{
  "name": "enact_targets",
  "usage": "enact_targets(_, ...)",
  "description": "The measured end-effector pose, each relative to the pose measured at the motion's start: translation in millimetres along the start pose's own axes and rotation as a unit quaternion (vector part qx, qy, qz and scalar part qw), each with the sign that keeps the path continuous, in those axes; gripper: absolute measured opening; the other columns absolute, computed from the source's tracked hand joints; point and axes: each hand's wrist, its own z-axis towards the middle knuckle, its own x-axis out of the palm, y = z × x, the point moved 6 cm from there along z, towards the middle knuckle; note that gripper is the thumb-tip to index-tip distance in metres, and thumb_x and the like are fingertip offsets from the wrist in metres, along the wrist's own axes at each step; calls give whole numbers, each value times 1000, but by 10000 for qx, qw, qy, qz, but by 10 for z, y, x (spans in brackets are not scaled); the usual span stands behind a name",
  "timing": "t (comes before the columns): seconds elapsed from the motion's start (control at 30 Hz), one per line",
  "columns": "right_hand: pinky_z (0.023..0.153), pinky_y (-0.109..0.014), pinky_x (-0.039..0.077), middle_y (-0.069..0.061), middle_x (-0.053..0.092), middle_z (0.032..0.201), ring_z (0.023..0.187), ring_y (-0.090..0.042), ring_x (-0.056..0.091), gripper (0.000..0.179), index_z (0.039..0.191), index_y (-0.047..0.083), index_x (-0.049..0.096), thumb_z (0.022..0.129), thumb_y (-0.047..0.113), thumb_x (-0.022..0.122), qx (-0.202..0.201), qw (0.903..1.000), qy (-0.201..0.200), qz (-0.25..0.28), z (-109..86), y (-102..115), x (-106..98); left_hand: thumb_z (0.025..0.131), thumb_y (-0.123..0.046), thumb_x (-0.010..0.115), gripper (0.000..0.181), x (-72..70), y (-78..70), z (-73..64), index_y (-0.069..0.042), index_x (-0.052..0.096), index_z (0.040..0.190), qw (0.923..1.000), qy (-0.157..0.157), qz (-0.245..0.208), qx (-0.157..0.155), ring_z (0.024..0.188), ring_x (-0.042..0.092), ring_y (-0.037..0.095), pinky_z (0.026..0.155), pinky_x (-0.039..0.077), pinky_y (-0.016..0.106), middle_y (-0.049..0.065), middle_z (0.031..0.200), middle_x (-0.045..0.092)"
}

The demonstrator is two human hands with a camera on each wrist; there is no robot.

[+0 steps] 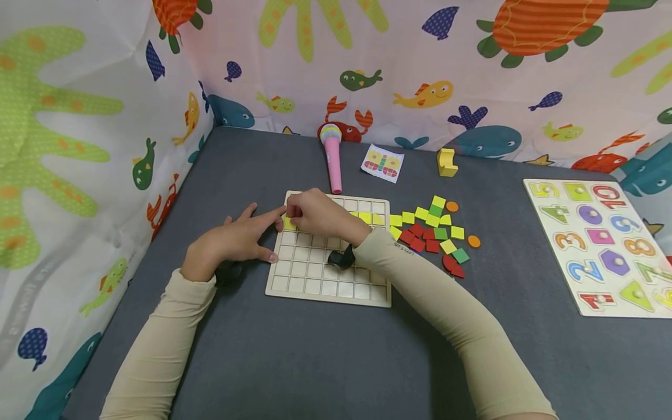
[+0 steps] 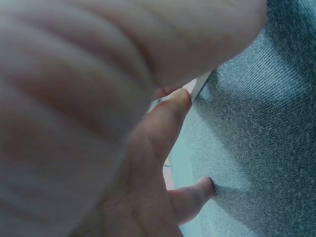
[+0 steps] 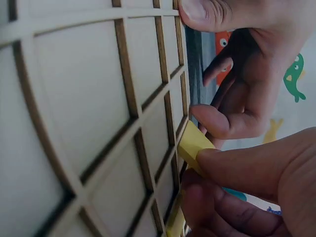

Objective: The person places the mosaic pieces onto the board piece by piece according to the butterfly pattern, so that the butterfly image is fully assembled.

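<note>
Right hand [image 1: 326, 217] pinches a flat, square yellow tile [image 3: 193, 143] firmly between thumb and finger; below the grip, a ridged wooden board [image 1: 313, 286]; beside it, left hand [image 1: 233, 240], fingers spread, touches the board's rim

A yellow tile [image 3: 191, 140] is pinched by the right hand [image 3: 252, 173] at the edge of a pale wooden grid board [image 3: 79, 84], whose cells are divided by raised strips. The same edge is met, higher up, by the thumb of the left hand [image 3: 256, 84], while one of that hand's fingertips is held just beside the tile. A second yellow piece [image 3: 174, 222] is partly hidden by the right fingers. Beyond, a pale backdrop [image 3: 261, 116] is printed with a green fish [image 3: 295, 76].
</note>
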Motion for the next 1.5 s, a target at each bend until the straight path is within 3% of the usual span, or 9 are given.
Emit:
enact_targets(0.2, 73, -28, 43, -6, 61, 84, 80, -19, 54, 14, 89, 1, 72, 99, -6, 65, -97, 9994, -46, -319, -29, 32, 21, 95, -35, 85, 108, 0, -14, 0, -21, 13, 174, 10000, 1, -29, 39, 161, -7, 48, 116, 0, 83, 15, 176, 23)
enact_targets(0.43, 71, -28, 38, -1, 52, 72, 71, -16, 48, 22, 84, 3, 71, 97, -11, 59, -277, 9987, 100, -424, -36, 62, 90, 94, -31, 86, 107, 6, -3, 7, -21, 15, 174, 9999, -35, -94, 73, 161, -8, 48, 116, -1, 82, 17, 175, 26)
enact_targets(0.73, 71, -28, 45, -1, 62, 76, 74, -16, 54, 19, 82, 6, 70, 97, -4, 68, 8, 9994, 186, -288, -214, -31, -50, 94, -30, 86, 107, 4, -2, 32, -21, 16, 174, 10000, -36, 10, -6, 161, -6, 48, 117, 1, 82, 18, 175, 25)
enact_targets(1.23, 72, -36, 52, -5, 71, 88, 79, -22, 61, 6, 101, 2, 80, 100, 5, 75, 817, 9955, -446, -200, -966, -487, -673, 92, -31, 88, 105, 23, 1, 36, -20, 21, 172, 9999, -44, -156, 22, 160, -9, 50, 116, -2, 83, 19, 174, 25)
enact_targets(1.5, 78, -42, 53, -11, 74, 98, 88, -26, 63, 12, 109, -1, 78, 104, 4, 68, 1579, 9832, -898, -190, -1510, -843, -1028, 91, -31, 89, 105, 19, -9, 46, -19, 22, 171, 9999, -23, -149, 38, 160, -8, 51, 115, -2, 84, 19, 175, 24)
